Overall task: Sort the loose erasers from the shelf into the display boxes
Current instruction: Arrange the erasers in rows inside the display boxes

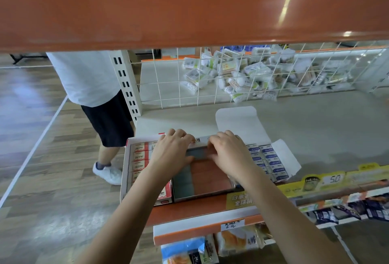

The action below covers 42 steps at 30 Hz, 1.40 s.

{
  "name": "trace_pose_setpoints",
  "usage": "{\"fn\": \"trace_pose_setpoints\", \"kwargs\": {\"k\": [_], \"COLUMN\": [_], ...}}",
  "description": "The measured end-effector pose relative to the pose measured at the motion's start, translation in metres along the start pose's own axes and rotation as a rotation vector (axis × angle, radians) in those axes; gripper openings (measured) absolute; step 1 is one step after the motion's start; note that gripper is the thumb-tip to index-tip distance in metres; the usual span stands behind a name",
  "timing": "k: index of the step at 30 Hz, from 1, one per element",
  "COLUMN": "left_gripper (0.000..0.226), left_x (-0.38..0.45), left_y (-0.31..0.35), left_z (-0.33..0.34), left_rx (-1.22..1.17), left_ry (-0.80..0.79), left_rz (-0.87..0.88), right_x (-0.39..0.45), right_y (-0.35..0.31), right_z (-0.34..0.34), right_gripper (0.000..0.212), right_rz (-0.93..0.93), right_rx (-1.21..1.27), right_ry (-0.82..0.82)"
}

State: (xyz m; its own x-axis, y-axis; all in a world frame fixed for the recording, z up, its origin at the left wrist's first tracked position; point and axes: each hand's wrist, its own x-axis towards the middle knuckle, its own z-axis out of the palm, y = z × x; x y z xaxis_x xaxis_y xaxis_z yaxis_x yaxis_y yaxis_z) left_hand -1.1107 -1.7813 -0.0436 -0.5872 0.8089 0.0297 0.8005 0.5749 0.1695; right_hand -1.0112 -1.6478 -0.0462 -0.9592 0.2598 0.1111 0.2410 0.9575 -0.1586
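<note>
Store shelf (pixel 315 129), pale grey deck, orange front edge; an upper orange shelf (pixel 189 5) is filling the top of view. Middle display box (pixel 202 195) is sitting at the shelf front, holding red and grey-green erasers (pixel 210 175) in flat rows. Left hand (pixel 171 154) is lying over the box's far-left corner, fingers curled on the rim, thumb touching the erasers; whether it is gripping anything, cannot tell. Right hand (pixel 229 154) is resting on the far-right rows, fingers bent down onto the erasers; grasp unclear. Left of the left hand, a box of red-labelled 2B erasers (pixel 140 158). Right of the right hand, a box of blue-labelled erasers (pixel 271 162), flap open. Beyond both hands, a wire grid (pixel 210 78) is fencing off white packets (pixel 242 74). A bystander's leg (pixel 109 120) is standing left of the shelf.
</note>
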Motion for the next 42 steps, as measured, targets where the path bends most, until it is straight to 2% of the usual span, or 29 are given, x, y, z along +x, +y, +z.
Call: {"fn": "trace_pose_setpoints", "kwargs": {"k": [4,10,17,28,34,42], "left_gripper": [0.045,0.045,0.047,0.047,0.043,0.042], "left_x": [0.014,0.06,0.096,0.138,0.184,0.293], "left_y": [0.003,0.042,0.185,0.449,0.528,0.601], "left_z": [-0.01,-0.032,-0.024,0.051,0.084,0.113], "left_rx": [-0.014,0.0,0.081,0.053,0.015,0.025], "left_ry": [-0.027,-0.013,-0.064,-0.114,-0.095,-0.08], "left_rz": [0.086,0.239,0.443,0.561,0.548,0.579], "right_x": [0.001,-0.006,-0.087,-0.242,-0.267,-0.244], "right_y": [0.011,0.058,0.164,0.372,0.464,0.585], "right_z": [-0.019,-0.047,-0.064,-0.107,-0.126,-0.126], "right_gripper": [0.02,0.034,0.043,0.044,0.05,0.049], "right_rz": [0.043,0.222,0.492,0.651,0.732,0.824], "right_rx": [0.127,0.089,0.009,-0.026,0.066,0.082], "right_ry": [0.043,-0.009,-0.153,-0.109,-0.086,-0.023]}}
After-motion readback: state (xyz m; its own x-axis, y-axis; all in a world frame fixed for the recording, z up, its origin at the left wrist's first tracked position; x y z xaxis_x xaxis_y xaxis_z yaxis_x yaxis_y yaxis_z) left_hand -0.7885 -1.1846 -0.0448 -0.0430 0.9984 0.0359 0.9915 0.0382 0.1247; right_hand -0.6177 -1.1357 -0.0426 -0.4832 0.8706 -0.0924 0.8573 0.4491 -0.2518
